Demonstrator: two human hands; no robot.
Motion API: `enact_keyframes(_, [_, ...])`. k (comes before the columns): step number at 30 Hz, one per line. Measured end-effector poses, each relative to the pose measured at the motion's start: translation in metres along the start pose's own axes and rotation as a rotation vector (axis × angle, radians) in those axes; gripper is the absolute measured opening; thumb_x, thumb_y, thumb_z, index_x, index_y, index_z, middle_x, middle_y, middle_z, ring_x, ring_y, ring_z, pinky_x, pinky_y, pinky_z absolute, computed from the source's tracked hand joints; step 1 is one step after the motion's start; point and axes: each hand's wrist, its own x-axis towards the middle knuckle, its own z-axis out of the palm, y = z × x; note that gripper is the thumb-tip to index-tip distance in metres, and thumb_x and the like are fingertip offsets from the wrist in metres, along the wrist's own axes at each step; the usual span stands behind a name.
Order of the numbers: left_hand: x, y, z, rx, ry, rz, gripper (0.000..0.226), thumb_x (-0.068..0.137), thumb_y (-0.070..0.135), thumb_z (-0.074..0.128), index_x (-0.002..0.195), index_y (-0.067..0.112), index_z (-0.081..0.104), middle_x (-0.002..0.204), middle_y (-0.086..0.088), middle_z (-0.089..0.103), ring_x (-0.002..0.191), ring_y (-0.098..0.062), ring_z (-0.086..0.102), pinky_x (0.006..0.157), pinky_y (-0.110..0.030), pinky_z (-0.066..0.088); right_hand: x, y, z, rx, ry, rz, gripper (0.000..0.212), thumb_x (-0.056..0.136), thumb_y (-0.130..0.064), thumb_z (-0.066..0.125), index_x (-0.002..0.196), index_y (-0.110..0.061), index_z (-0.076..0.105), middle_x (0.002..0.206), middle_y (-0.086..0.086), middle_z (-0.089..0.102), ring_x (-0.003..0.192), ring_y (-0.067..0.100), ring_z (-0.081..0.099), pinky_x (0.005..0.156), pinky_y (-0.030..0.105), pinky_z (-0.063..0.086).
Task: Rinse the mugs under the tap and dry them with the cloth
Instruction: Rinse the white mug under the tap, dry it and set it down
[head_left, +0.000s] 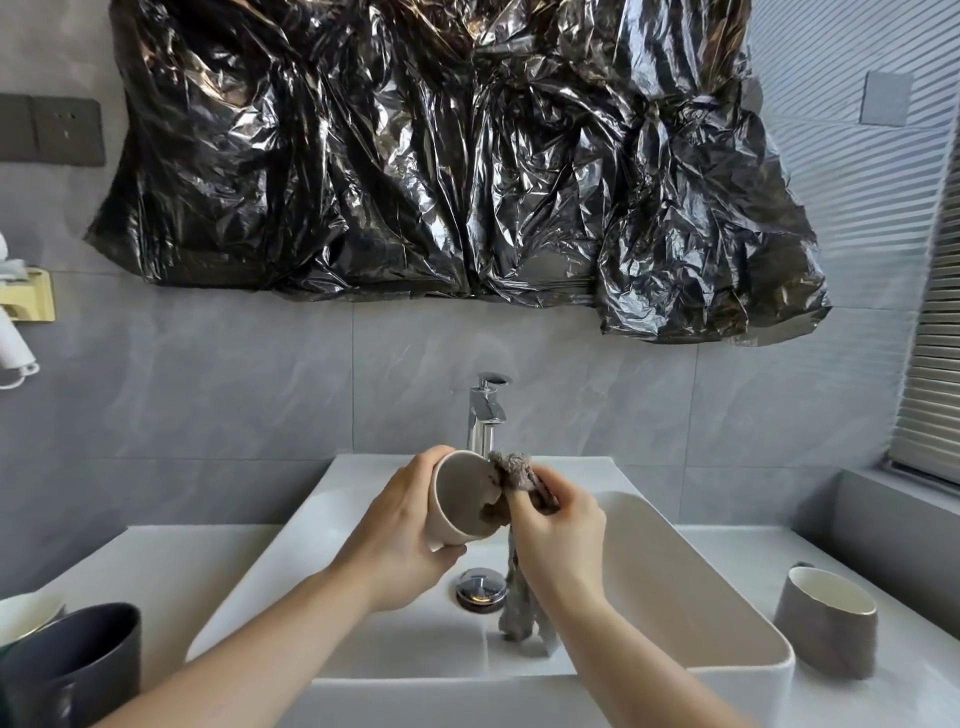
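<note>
My left hand (400, 525) grips a beige mug (460, 501) tilted on its side above the white basin (675, 587), its mouth turned to the right. My right hand (558, 525) holds a grey-brown cloth (514, 473) bunched against the mug's rim, part of it pushed inside. The cloth's tail hangs down into the basin. The chrome tap (487, 410) stands just behind the mug; no water shows. A grey mug (826, 621) stands upright on the counter at right. A dark mug (72, 670) sits at the lower left.
A chrome drain plug (480, 587) sits in the basin's bottom. A pale bowl or cup (26, 616) lies behind the dark mug. Crumpled black plastic (441, 156) covers the wall above. Wall sockets (52, 130) and a holder (31, 296) are at left, blinds (930, 389) at right.
</note>
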Motion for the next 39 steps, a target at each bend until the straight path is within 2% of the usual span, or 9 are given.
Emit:
enact_keyframes(8, [0.001, -0.006, 0.000, 0.037, 0.081, -0.009, 0.093, 0.068, 0.019, 0.087, 0.143, 0.039, 0.036, 0.135, 0.021, 0.052, 0.121, -0.001, 0.049, 0.094, -0.002, 0.033, -0.008, -0.007, 0.007, -0.059, -0.082, -0.079, 0.028, 0.083, -0.012, 0.074, 0.101, -0.031, 0.083, 0.104, -0.020, 0.071, 0.099, -0.005, 0.067, 0.080, 0.004, 0.046])
enact_keyframes(14, [0.001, -0.005, 0.000, 0.039, 0.074, -0.006, 0.089, 0.070, 0.021, 0.084, 0.141, 0.042, 0.036, 0.132, 0.027, 0.052, 0.120, 0.001, 0.049, 0.092, -0.004, 0.037, -0.012, -0.010, 0.013, -0.249, -0.169, -0.235, 0.009, 0.082, -0.013, 0.066, 0.074, -0.013, 0.069, 0.072, -0.004, 0.062, 0.071, 0.015, 0.055, 0.063, 0.026, 0.046])
enact_keyframes(19, [0.000, -0.002, 0.004, 0.130, -0.038, 0.084, 0.087, 0.071, 0.016, 0.080, 0.146, 0.033, 0.039, 0.139, 0.022, 0.050, 0.129, -0.004, 0.043, 0.099, 0.001, 0.025, 0.000, -0.012, 0.020, -0.587, -0.228, -0.063, 0.030, 0.083, -0.022, 0.061, 0.067, -0.006, 0.042, 0.051, 0.008, 0.037, 0.054, 0.022, 0.031, 0.048, 0.030, 0.028])
enact_keyframes(22, [0.001, 0.002, 0.006, 0.162, -0.061, 0.128, 0.084, 0.072, 0.014, 0.078, 0.146, 0.030, 0.041, 0.140, 0.017, 0.052, 0.131, -0.006, 0.043, 0.101, -0.001, 0.025, 0.005, -0.022, 0.023, -0.640, -0.330, 0.091, 0.029, 0.087, -0.026, 0.055, 0.064, -0.010, 0.047, 0.056, 0.002, 0.046, 0.063, 0.033, 0.046, 0.054, 0.034, 0.036])
enact_keyframes(25, [0.001, 0.001, 0.004, 0.171, -0.039, 0.128, 0.086, 0.070, 0.010, 0.078, 0.147, 0.025, 0.044, 0.141, 0.013, 0.054, 0.132, -0.009, 0.045, 0.104, -0.003, 0.025, 0.010, -0.038, 0.028, -0.525, -0.502, 0.150, 0.022, 0.086, -0.026, 0.049, 0.067, -0.015, 0.050, 0.064, -0.002, 0.054, 0.063, 0.022, 0.052, 0.056, 0.027, 0.042])
enact_keyframes(28, [0.000, -0.001, 0.001, 0.169, -0.001, 0.102, 0.090, 0.065, 0.008, 0.081, 0.146, 0.023, 0.046, 0.139, 0.012, 0.056, 0.130, -0.009, 0.045, 0.102, 0.000, 0.023, 0.016, -0.048, 0.025, -0.354, -0.747, 0.207, 0.017, 0.094, -0.010, 0.049, 0.086, -0.015, 0.064, 0.084, 0.003, 0.058, 0.080, 0.020, 0.054, 0.069, 0.027, 0.043])
enact_keyframes(30, [0.001, -0.001, 0.000, 0.159, 0.020, 0.088, 0.090, 0.064, 0.008, 0.083, 0.145, 0.024, 0.046, 0.137, 0.012, 0.056, 0.128, -0.009, 0.047, 0.100, -0.003, 0.027, 0.017, -0.048, 0.017, -0.297, -0.856, 0.215, 0.026, 0.096, 0.000, 0.046, 0.096, -0.012, 0.069, 0.085, 0.002, 0.057, 0.076, 0.015, 0.052, 0.061, 0.020, 0.040])
enact_keyframes(33, [0.001, 0.001, 0.003, 0.161, 0.029, 0.096, 0.089, 0.064, 0.012, 0.083, 0.144, 0.027, 0.045, 0.136, 0.015, 0.056, 0.126, -0.008, 0.049, 0.097, -0.007, 0.032, 0.015, -0.045, 0.010, -0.335, -0.881, 0.143, 0.026, 0.096, 0.003, 0.045, 0.089, -0.014, 0.064, 0.070, -0.006, 0.047, 0.061, 0.009, 0.042, 0.047, 0.013, 0.033])
enact_keyframes(39, [0.001, -0.002, 0.002, 0.155, 0.044, 0.065, 0.091, 0.063, 0.019, 0.085, 0.142, 0.033, 0.042, 0.136, 0.020, 0.053, 0.125, -0.006, 0.049, 0.093, -0.018, 0.041, 0.012, -0.032, -0.005, -0.658, -0.856, -0.167, 0.034, 0.096, -0.005, 0.045, 0.066, -0.022, 0.041, 0.069, 0.000, 0.047, 0.071, 0.025, 0.040, 0.062, 0.036, 0.035])
